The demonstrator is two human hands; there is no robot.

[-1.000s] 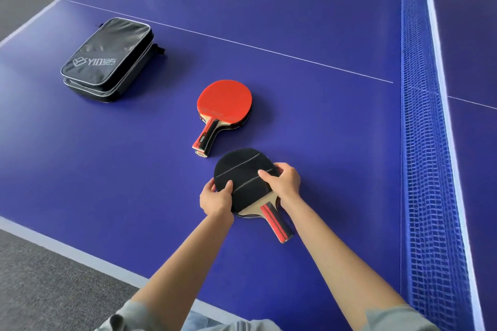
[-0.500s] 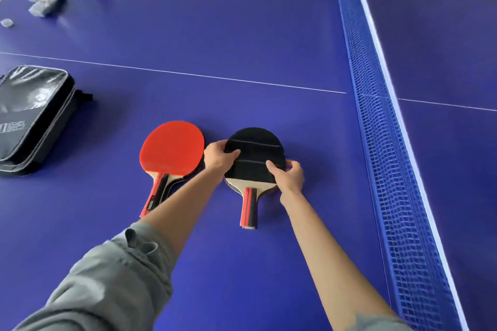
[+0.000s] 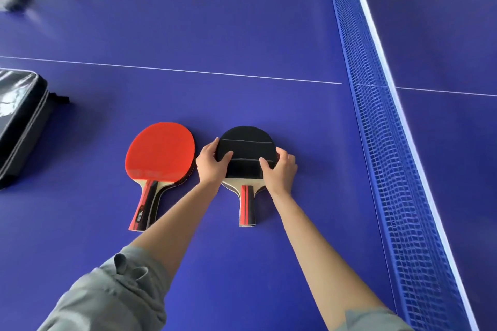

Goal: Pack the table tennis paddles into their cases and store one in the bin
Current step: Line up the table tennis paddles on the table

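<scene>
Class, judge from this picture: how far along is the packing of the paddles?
Done: little. A black cover sits over one paddle's blade, handle out. In hand: the left hand and right hand grip that cover's sides. Left: the red paddle lies bare beside it, the black case waits at the table's left edge, and no bin is in view.

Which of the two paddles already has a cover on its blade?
The right-hand paddle, nearer the net: a black cover wraps its blade, and both hands hold it. The other paddle lies bare, red rubber up.
</scene>
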